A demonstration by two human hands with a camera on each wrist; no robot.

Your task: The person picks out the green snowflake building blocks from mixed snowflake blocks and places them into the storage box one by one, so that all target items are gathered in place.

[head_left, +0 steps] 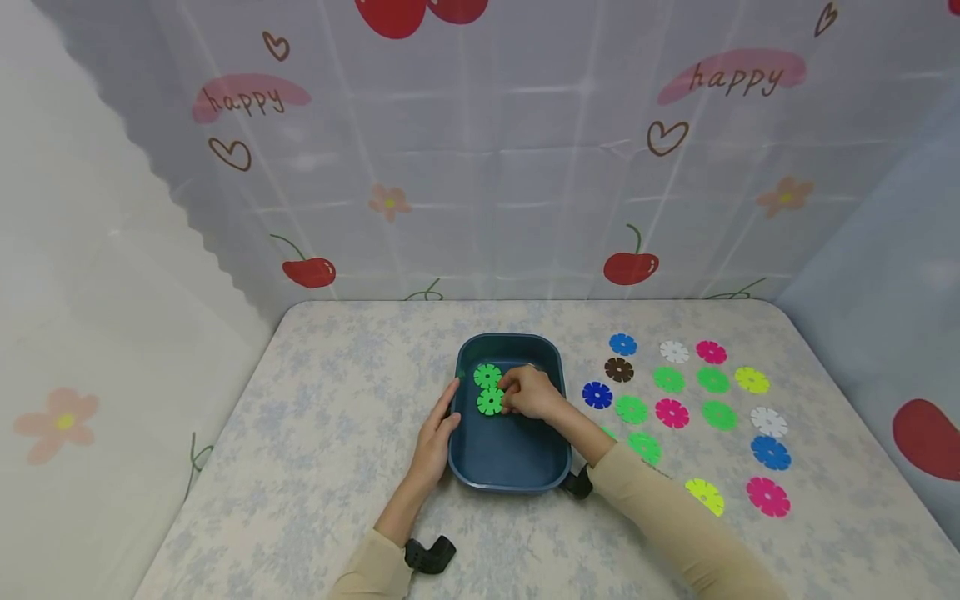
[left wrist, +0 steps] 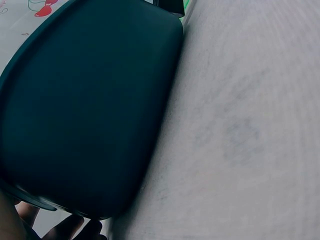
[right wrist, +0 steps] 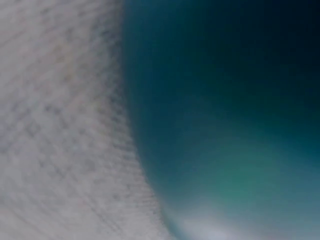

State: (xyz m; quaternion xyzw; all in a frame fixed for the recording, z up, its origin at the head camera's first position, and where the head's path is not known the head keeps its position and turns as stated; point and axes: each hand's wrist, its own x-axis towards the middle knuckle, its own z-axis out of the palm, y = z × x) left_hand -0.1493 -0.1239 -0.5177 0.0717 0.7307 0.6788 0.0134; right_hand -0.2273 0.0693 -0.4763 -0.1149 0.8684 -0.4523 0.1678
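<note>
A dark blue-green plastic tray [head_left: 510, 467] stands on the table in the head view. Two bright green notched plastic discs lie inside it, a far one [head_left: 487, 375] and a near one [head_left: 491, 402], edge to edge; whether they interlock cannot be told. My right hand [head_left: 531, 392] reaches in over the tray's right side and pinches the near disc at its right edge. My left hand [head_left: 433, 442] rests against the tray's left side with its fingers extended along the wall. In the left wrist view, fingers [left wrist: 67, 227] touch the tray's outer wall [left wrist: 95, 110].
Many loose notched discs lie on the table to the right, among them a brown one [head_left: 619, 370], a dark blue one [head_left: 597, 395], a pink one [head_left: 768, 497] and a yellow one [head_left: 752, 380]. My right sleeve [head_left: 667, 517] passes over some. A printed curtain [head_left: 480, 167] hangs behind.
</note>
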